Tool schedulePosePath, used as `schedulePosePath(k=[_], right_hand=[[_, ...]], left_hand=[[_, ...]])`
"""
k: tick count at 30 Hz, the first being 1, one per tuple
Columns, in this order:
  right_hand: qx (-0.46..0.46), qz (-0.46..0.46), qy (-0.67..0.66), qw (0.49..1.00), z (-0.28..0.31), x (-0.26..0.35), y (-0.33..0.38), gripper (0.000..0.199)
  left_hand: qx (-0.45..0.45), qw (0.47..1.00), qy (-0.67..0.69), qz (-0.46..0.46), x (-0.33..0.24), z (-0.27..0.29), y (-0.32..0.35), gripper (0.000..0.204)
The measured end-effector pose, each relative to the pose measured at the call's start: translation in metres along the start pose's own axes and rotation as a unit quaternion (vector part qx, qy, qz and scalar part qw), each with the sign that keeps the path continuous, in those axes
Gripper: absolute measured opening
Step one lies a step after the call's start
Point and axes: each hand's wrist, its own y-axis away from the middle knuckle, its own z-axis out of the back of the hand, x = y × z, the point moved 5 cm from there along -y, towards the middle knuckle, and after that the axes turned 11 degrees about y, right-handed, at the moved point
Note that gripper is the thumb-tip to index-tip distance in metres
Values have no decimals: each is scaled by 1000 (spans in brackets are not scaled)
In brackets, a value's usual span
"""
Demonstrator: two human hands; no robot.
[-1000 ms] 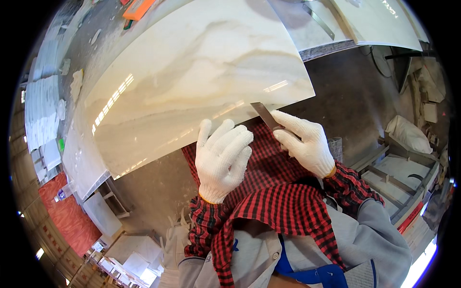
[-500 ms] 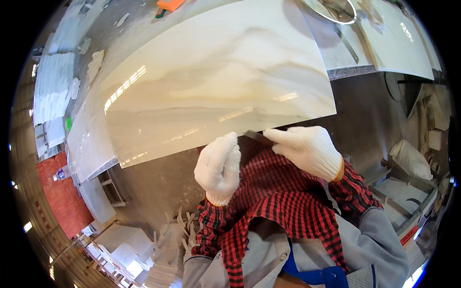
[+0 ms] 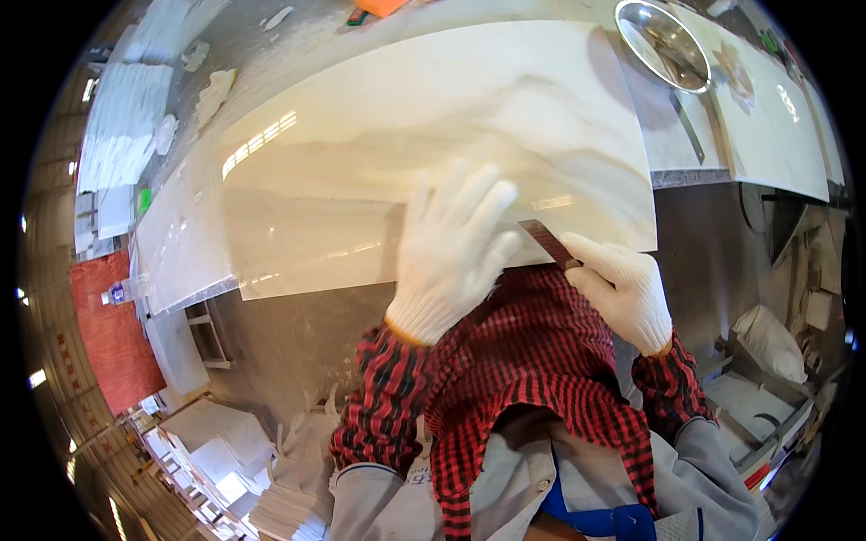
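A large polished slab [image 3: 433, 117], white with tan and grey veins, lies flat in front of me, its near edge close to my body. My left hand [image 3: 456, 243], in a white knitted glove, is spread open over that edge, fingers pointing away from me. Whether the palm presses on the slab cannot be seen. To its right, my gloved right hand [image 3: 627, 293] grips a flat, narrow dark reddish-brown strip [image 3: 548, 242], blade-like in shape. The strip's free end points away and to the left, over the slab's near edge.
A shiny metal bowl [image 3: 642, 56] stands beyond the slab's right corner, with a thin metal strip [image 3: 688, 126] beside it. More slabs [image 3: 767, 117] lie at far right. A crumpled cloth [image 3: 215, 95] is at far left. A frame [image 3: 789, 424] and white sack [image 3: 769, 343] stand right.
My left hand has gone from curled fingers by my body to spread open, farther out over the slab. The strip has swung to show its flat side. The view has shifted slightly.
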Motion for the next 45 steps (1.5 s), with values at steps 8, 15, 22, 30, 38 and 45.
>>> schedulePosePath(k=[8, 15, 22, 30, 38, 45], right_hand=[[-36, -68, -36, 996, 12, -2, 7, 41], [-57, -117, -72, 989, 14, -11, 0, 39], [-43, -63, -70, 995, 2, 3, -15, 38], [-47, -56, -10, 997, 5, 4, -15, 37], [-47, -48, -25, 997, -2, 1, -20, 38], [-65, -53, -4, 996, 1, -8, -15, 38]], left_hand=[[10, 994, -113, 7, 42, -29, -46, 58], [-130, 906, -332, 228, 82, 65, 18, 65], [-41, 983, -78, 164, 76, 67, 6, 59], [-103, 934, -226, 259, 117, 82, 35, 66], [34, 987, -76, 136, 51, 34, 34, 59], [-138, 798, -368, 457, 105, 106, 121, 63]])
